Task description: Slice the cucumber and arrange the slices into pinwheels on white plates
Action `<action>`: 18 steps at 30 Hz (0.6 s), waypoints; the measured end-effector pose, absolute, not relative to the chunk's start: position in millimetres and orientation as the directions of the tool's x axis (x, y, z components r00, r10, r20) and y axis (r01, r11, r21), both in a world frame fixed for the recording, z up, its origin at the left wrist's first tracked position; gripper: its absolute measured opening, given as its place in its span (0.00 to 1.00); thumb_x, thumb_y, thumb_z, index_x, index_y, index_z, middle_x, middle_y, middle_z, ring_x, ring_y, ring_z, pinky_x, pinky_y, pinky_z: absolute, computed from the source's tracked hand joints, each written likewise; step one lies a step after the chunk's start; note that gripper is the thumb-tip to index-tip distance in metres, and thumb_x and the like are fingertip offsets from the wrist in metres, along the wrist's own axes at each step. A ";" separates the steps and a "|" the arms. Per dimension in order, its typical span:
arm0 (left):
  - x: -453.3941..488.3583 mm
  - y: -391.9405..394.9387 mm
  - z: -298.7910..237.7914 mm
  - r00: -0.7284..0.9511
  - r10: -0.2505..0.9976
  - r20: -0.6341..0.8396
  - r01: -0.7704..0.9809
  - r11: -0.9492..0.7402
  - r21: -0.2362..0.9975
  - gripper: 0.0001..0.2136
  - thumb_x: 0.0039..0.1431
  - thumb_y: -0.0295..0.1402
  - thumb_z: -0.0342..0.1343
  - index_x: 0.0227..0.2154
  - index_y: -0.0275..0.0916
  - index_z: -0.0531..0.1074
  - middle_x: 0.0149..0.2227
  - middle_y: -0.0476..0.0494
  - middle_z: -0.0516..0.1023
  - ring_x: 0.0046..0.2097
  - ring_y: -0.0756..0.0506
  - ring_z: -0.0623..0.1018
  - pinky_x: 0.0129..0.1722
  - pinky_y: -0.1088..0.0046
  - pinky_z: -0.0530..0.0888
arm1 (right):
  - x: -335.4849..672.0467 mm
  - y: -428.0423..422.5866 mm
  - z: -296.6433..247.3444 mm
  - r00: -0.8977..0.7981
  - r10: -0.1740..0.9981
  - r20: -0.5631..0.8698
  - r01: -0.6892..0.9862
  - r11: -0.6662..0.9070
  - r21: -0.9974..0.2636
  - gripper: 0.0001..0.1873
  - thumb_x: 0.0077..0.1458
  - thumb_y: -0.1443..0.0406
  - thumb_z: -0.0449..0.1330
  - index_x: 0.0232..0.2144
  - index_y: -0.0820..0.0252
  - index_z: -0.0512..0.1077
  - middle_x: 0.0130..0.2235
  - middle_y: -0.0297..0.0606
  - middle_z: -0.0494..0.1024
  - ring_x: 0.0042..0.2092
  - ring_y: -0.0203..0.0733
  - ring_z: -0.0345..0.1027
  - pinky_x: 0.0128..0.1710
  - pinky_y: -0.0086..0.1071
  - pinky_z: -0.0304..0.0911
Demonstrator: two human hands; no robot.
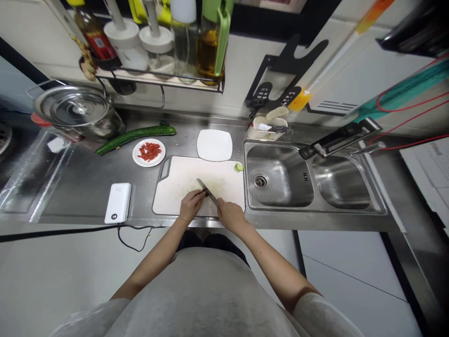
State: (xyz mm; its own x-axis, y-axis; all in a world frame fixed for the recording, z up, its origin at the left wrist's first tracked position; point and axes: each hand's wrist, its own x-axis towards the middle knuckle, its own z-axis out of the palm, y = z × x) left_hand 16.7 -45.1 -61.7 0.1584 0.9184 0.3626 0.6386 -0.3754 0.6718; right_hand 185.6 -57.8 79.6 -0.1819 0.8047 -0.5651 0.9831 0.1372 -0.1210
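Note:
A knife (pixel 212 197) is in my right hand (pixel 231 216), which wraps its handle at the front of the white cutting board (pixel 168 187). The blade points up and to the left over the board. Close against the blade, my left hand (pixel 191 205) has its fingertips pinched together around something small and dark that I cannot make out. Faint green stains mark the board's middle. At its far right corner lies a pale green cut piece (pixel 238 167), perhaps a cucumber end.
Behind the board are a white square plate (pixel 214 145), a round plate (pixel 138 160) of chopped red pieces and a long cucumber (pixel 136 137). A lidded steel pot (pixel 105 122) stands left, a white power bank (pixel 118 202) nearer. The double sink (pixel 280 206) adjoins the board's right side.

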 end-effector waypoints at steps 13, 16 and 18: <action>15.3 -43.3 -61.3 0.203 0.899 0.388 0.618 -0.425 0.661 0.11 0.63 0.33 0.49 0.41 0.43 0.76 0.44 0.41 0.76 0.47 0.46 0.76 0.47 0.64 0.75 | 182.9 -56.3 74.0 -0.187 0.790 -0.584 0.982 0.144 -0.119 0.14 0.62 0.68 0.44 0.48 0.62 0.63 0.37 0.48 0.77 0.42 0.48 0.73 0.38 0.34 0.62; 15.3 -43.3 -61.8 0.207 0.897 0.390 0.613 -0.430 0.663 0.11 0.63 0.33 0.48 0.42 0.43 0.75 0.44 0.41 0.76 0.47 0.46 0.75 0.48 0.64 0.75 | 180.2 -55.1 73.8 -0.186 0.791 -0.583 0.983 0.146 -0.116 0.14 0.62 0.69 0.43 0.48 0.62 0.63 0.37 0.48 0.77 0.42 0.48 0.73 0.38 0.34 0.62; 15.2 -43.4 -61.5 0.212 0.901 0.378 0.615 -0.424 0.665 0.11 0.63 0.33 0.48 0.42 0.43 0.75 0.44 0.41 0.76 0.48 0.46 0.75 0.49 0.64 0.75 | 179.6 -55.8 74.4 -0.180 0.787 -0.590 0.984 0.137 -0.117 0.15 0.62 0.69 0.43 0.48 0.62 0.63 0.38 0.48 0.77 0.42 0.49 0.73 0.38 0.35 0.63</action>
